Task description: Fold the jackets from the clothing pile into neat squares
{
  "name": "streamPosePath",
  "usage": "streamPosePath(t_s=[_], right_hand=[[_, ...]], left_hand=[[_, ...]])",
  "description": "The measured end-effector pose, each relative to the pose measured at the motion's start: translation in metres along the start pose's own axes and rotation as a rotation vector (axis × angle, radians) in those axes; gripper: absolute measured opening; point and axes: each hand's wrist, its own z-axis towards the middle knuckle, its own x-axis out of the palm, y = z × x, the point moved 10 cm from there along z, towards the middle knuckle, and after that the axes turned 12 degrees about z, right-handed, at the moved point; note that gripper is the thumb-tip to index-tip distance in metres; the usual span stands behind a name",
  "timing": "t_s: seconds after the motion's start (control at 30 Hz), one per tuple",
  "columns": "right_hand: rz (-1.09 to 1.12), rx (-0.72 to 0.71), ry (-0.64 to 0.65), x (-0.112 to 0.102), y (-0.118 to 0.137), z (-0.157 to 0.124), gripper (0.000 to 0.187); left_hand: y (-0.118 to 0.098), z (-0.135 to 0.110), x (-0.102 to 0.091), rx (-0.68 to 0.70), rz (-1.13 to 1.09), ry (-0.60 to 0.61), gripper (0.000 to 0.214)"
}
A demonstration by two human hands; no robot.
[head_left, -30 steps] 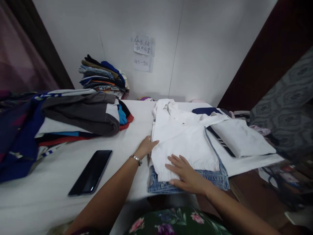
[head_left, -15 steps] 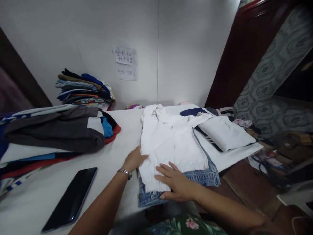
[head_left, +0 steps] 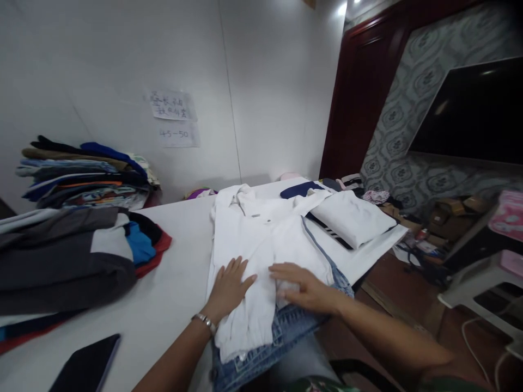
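Note:
A folded white collared shirt (head_left: 261, 234) lies on a white table (head_left: 175, 288), on top of blue denim (head_left: 281, 335) that sticks out at the near edge. My left hand (head_left: 229, 288), with a metal bracelet at the wrist, rests flat and open on the shirt's lower left part. My right hand (head_left: 304, 288) lies flat with fingers spread on the shirt's lower right part, just above the denim. Neither hand holds anything.
A pile of folded clothes (head_left: 77, 256) fills the table's left side, with a taller stack (head_left: 81, 174) against the wall. A black phone (head_left: 85, 370) lies near the front left. More folded white cloth (head_left: 353, 218) sits at the right. Boxes and a stool stand on the floor to the right.
The view has swung right. My left hand moved from the shirt's left edge onto its top, and my right hand slid up from the hem.

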Motion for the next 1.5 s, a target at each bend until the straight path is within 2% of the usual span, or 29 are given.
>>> streamPosePath(t_s=[0.13, 0.2, 0.27, 0.3, 0.33, 0.4, 0.5, 0.6, 0.63, 0.7, 0.8, 0.87, 0.97, 1.07, 1.2, 1.3, 1.4, 1.43, 1.5], right_hand=[[0.181, 0.232, -0.410, -0.108, -0.051, 0.010, 0.036], [0.310, 0.327, -0.605, -0.154, -0.079, 0.011, 0.036], [0.348, 0.392, -0.777, -0.185, -0.100, 0.007, 0.035], [0.332, 0.407, -0.817, -0.191, -0.106, 0.006, 0.035], [0.300, 0.408, -0.814, -0.190, -0.108, 0.008, 0.036], [0.188, 0.371, -0.689, -0.170, -0.106, 0.018, 0.042], [-0.092, 0.274, -0.334, -0.106, -0.094, 0.033, 0.054], [-0.361, 0.296, 0.081, -0.036, -0.104, 0.029, 0.061], [-0.418, 0.320, 0.183, -0.020, -0.110, 0.025, 0.062], [-0.477, 0.359, 0.285, -0.006, -0.120, 0.018, 0.062], [-0.467, 0.393, 0.275, -0.008, -0.122, 0.017, 0.060], [-0.443, 0.370, 0.221, -0.015, -0.113, 0.026, 0.060], [-0.408, 0.197, 0.117, -0.020, -0.082, 0.049, 0.061], [-0.414, 0.095, 0.130, -0.007, -0.068, 0.069, 0.065], [-0.465, 0.259, 0.333, 0.025, -0.101, 0.071, 0.070], [-0.432, 0.322, 0.373, 0.033, -0.120, 0.064, 0.069], [-0.316, 0.302, 0.286, 0.016, -0.126, 0.065, 0.070], [-0.271, 0.293, 0.210, 0.002, -0.127, 0.068, 0.069], [-0.191, 0.285, -0.016, -0.042, -0.132, 0.073, 0.065]], left_hand=[[0.008, -0.001, 0.005, -0.028, -0.003, -0.050, 0.055], [0.008, 0.000, 0.004, -0.026, -0.003, -0.058, 0.053], [0.009, 0.000, 0.004, -0.047, -0.021, -0.049, 0.054], [0.010, 0.000, 0.004, -0.066, -0.037, -0.043, 0.056], [0.011, -0.001, 0.005, -0.079, -0.053, -0.038, 0.058], [0.011, -0.001, 0.004, -0.085, -0.082, -0.036, 0.059], [0.008, -0.003, 0.002, -0.075, -0.102, -0.032, 0.058], [0.008, -0.006, 0.001, -0.083, -0.106, -0.006, 0.062], [0.007, -0.006, 0.000, -0.084, -0.107, 0.005, 0.064], [0.006, -0.007, 0.000, -0.085, -0.112, 0.024, 0.065], [0.005, -0.008, 0.000, -0.086, -0.117, 0.043, 0.065], [0.005, -0.008, 0.000, -0.089, -0.120, 0.047, 0.064], [0.005, -0.009, -0.001, -0.096, -0.128, 0.040, 0.065], [0.005, -0.009, -0.002, -0.101, -0.139, 0.039, 0.067], [0.006, -0.010, -0.001, -0.104, -0.155, 0.030, 0.065], [0.006, -0.011, -0.003, -0.104, -0.154, 0.011, 0.064], [0.006, -0.011, -0.005, -0.105, -0.162, 0.004, 0.065], [0.007, -0.010, -0.005, -0.110, -0.167, 0.007, 0.065], [0.008, -0.009, -0.004, -0.119, -0.175, 0.010, 0.064]])
